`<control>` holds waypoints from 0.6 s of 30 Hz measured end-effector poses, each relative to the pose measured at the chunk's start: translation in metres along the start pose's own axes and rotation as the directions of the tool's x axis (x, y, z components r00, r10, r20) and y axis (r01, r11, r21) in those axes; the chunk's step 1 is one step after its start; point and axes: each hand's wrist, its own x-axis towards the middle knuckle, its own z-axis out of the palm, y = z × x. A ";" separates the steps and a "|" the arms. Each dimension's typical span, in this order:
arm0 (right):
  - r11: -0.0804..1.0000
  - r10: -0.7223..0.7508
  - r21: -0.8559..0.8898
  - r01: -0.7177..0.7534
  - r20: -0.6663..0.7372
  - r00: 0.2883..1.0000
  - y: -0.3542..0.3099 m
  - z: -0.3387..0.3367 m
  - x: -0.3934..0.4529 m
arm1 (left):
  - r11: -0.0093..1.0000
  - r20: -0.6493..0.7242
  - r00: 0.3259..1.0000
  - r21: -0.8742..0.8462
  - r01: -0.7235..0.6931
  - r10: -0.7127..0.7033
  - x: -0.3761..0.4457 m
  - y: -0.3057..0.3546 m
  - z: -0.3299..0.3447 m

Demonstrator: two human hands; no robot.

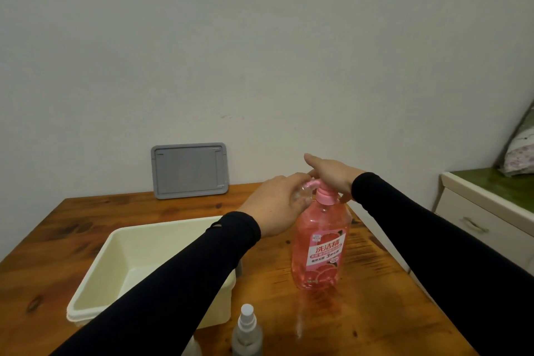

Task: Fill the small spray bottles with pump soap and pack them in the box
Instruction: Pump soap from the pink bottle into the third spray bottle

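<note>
Spray bottle (247, 329) stands capped at the wooden worktop's (361, 312) near edge, beside the cream box (95, 277). Farther, left hand (274, 205) grips a small clear bottle at the soap's (319, 245) spout; right hand (332, 173) lies flat on its pump. Grey lid (189, 170) leans on the wall (260, 37).

One pink pump soap bottle (319, 243) stands on one wooden tabletop (115, 211); one cream box (121, 266); one grey lid (189, 170); two small spray bottles, one capped (247, 332), one held (101, 195); two hands.
</note>
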 end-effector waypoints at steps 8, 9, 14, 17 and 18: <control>0.999 -0.032 0.034 0.032 0.014 0.999 -0.013 -0.012 -0.004 | 1.000 -0.035 0.999 -0.023 -0.012 0.011 0.005 0.006 -0.010; 0.999 -0.034 0.034 0.034 0.005 0.999 -0.010 -0.009 -0.003 | 1.000 -0.034 0.999 -0.029 -0.011 0.010 0.003 0.005 -0.008; 1.000 -0.015 0.019 0.015 -0.009 1.000 -0.002 -0.001 0.000 | 0.999 -0.029 1.000 -0.032 0.004 -0.005 -0.003 0.001 0.001; 1.000 0.005 0.000 -0.005 0.001 1.000 -0.004 -0.001 -0.002 | 0.999 -0.011 1.000 -0.033 0.011 -0.011 -0.002 0.003 -0.003; 1.000 0.003 0.013 -0.003 0.009 1.000 -0.006 -0.003 -0.003 | 0.999 -0.007 1.000 -0.040 0.008 -0.008 -0.001 0.004 -0.005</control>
